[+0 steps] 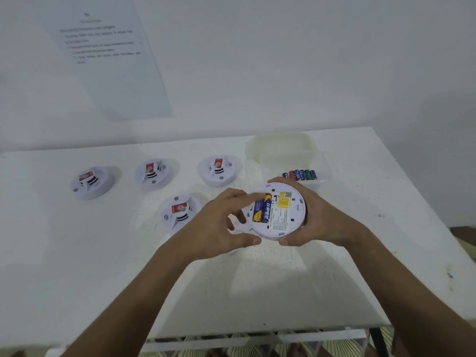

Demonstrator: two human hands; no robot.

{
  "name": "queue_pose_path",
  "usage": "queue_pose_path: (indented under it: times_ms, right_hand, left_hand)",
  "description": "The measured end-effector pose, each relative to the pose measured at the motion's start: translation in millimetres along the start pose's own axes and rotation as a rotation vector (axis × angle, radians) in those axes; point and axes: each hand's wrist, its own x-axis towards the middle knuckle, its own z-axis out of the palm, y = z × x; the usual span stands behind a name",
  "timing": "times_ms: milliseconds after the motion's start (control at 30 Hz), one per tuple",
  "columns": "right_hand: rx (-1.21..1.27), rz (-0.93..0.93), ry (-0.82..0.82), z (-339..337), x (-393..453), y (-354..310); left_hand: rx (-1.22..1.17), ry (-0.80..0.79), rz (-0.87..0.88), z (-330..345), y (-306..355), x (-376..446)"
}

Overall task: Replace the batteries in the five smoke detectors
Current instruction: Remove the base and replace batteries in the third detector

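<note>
My right hand grips a white smoke detector, turned back side up above the table. Its battery bay is uncovered and holds two blue-and-yellow batteries. My left hand holds the detector's left rim, its fingertips touching the batteries. A clear plastic box behind the detector holds several coloured batteries.
Several other white smoke detectors with red labels lie face up on the white table: one at the left, one, one, and one nearest my left hand. A printed sheet hangs on the wall.
</note>
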Motion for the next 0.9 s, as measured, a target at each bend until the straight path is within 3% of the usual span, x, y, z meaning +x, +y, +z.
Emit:
queue_pose_path:
  times_ms: [100,267,667,800,900]
  right_hand:
    - [0.023,0.009,0.052,-9,-6,3]
    - [0.011,0.023,0.082,-22,-18,7]
    - [0.02,0.054,0.061,-22,-26,10]
    - [0.008,0.053,0.066,-19,-23,8]
    - [0.019,0.038,0.062,-19,-21,4]
  left_hand:
    - [0.007,0.071,-0.144,6,-20,-6]
    - [0.383,-0.016,-0.346,25,-52,-14]
    - [0.527,0.029,-0.301,36,-47,-19]
    - [0.437,0.201,-0.339,19,-26,-22]
    - [0.448,0.41,-0.256,-9,-3,-17]
